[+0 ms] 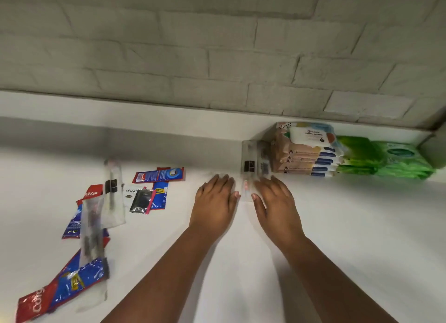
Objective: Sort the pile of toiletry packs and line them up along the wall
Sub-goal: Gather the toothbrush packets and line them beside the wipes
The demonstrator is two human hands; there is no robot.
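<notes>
While both hands are lying flat with fingers straight, the left hand (215, 194) and right hand (272, 195) are flanking a clear pack (251, 168), grasping nothing, nudging it beside the wipe packs (306, 151) already standing along the wall (217, 57). The pile of sachets and toothpaste packs (101, 216) is still waiting, unsorted, on the worktop (337, 226).

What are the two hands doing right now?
Left hand: open, fingers straight, flat beside the clear packet.
Right hand: open, fingers straight, thumb touching the clear packet's near end.
</notes>
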